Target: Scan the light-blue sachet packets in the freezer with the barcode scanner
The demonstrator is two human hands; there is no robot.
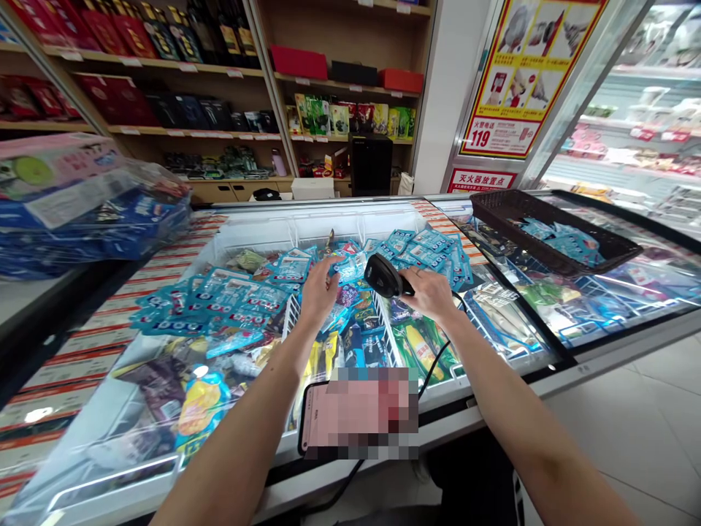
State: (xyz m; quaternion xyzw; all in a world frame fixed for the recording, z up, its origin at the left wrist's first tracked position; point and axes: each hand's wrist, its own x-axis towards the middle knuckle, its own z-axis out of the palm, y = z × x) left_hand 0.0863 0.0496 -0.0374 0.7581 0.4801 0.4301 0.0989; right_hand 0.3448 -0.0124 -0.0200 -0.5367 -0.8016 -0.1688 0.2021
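While gripped, the scanner [382, 277] points left, long axis apparently crosswise.

Freezer glass [104, 438]: threw you bright refl., glare lower L
Blue pkts [235, 296]: looked well lit
R chiller [624, 85]: shone v. bright
Shelves [106, 55]: were dimmer
Phone [342, 418]: showed you pixelated blocks
Frame edges: stretched, wide-angle

head-worn view, forward and down, close above freezer [588, 369]
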